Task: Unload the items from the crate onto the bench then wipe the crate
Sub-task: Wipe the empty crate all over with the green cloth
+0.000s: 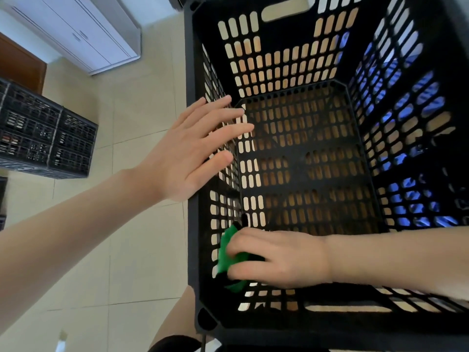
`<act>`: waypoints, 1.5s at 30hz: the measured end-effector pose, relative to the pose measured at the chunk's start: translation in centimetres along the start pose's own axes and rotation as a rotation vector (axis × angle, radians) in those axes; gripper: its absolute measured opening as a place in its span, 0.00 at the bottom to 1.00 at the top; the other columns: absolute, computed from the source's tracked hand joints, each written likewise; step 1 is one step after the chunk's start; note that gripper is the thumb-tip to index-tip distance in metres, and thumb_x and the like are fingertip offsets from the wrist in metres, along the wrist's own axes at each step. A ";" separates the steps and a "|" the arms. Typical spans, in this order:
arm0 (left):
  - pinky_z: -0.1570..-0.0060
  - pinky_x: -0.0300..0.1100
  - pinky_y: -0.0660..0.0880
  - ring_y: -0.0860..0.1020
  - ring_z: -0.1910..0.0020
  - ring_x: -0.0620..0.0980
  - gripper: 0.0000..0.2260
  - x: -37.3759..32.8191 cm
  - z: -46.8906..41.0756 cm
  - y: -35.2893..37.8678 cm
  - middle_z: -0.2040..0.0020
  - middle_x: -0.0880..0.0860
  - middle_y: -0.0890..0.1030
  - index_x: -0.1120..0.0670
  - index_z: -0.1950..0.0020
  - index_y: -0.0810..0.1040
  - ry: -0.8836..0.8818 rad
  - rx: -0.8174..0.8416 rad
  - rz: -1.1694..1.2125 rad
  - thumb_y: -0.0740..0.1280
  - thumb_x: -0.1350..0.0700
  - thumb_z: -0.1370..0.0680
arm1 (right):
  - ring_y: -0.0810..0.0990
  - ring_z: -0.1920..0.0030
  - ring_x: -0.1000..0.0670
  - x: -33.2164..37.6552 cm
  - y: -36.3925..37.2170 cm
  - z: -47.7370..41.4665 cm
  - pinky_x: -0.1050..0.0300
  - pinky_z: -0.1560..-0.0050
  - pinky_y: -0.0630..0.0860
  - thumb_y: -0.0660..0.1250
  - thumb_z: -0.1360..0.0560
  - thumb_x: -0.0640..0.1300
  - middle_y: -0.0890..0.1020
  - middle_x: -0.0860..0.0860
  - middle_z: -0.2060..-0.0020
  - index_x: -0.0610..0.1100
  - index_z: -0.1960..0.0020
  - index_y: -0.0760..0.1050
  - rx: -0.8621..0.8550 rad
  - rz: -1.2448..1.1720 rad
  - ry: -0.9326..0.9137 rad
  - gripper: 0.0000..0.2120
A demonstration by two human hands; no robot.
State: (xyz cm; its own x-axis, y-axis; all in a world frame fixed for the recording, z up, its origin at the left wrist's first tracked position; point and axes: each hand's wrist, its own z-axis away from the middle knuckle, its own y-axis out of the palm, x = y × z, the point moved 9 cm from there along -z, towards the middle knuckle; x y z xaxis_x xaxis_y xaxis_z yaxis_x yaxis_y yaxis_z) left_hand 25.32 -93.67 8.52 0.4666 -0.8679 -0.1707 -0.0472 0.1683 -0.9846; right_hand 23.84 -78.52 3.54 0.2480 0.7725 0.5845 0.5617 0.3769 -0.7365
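1. Centrally: crate (pixel 299 161), black perforated plastic, filling the middle and right of the frame, seen from above. No items show inside, so unloading looks finished and wiping is the step in hand.
2. Green cloth (pixel 228 250), bunched, lower centre of the frame, pressed against the inner face of the crate's left wall near the bottom corner.
3. Right hand (pixel 284 257), lower right, reaching across the crate interior. Its fingers are curled round the cloth and grip it, knuckles up, forearm level over the near wall.
4. Left hand (pixel 187 148), centre left, flat and spread with fingers straight, holding nothing. The heel of the palm lies at the left rim and the fingertips reach over the wall. It appears to brace the crate, though firm contact cannot be confirmed.
5. Handling note, as a judgement: the slotted wall will snag a loose cloth, so keep it bunched, run strokes along the rows of slots, work wall by wall toward the floor panel, and press against the braced side so the crate does not slide.
6. Leg (pixel 175 316), bottom centre, close beside the crate's near corner.
7. Tiled floor (pixel 127 237), pale, left half of the frame.
8. Stacked dark crates (pixel 48 138), left edge, well apart.
9. White cabinet (pixel 88 34), upper left.
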 end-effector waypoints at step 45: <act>0.25 0.44 0.36 0.39 0.21 0.44 0.25 4.1 4.0 1.1 0.19 0.41 0.44 0.48 0.19 0.44 -0.484 -0.227 0.264 0.39 0.49 0.17 | 0.70 0.45 0.59 -5.2 -4.6 -2.7 0.65 0.41 0.69 0.60 0.22 0.47 0.66 0.55 0.42 0.52 0.38 0.64 -0.555 -0.240 0.401 0.14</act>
State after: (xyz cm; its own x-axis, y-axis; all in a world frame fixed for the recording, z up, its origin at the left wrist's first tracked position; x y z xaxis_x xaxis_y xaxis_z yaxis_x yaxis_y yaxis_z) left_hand 30.71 -95.16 6.92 0.7605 -0.4893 -0.4268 -0.3793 0.1987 -0.9037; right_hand 22.05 -85.64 4.79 0.2784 0.4138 0.8668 0.9283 0.1156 -0.3534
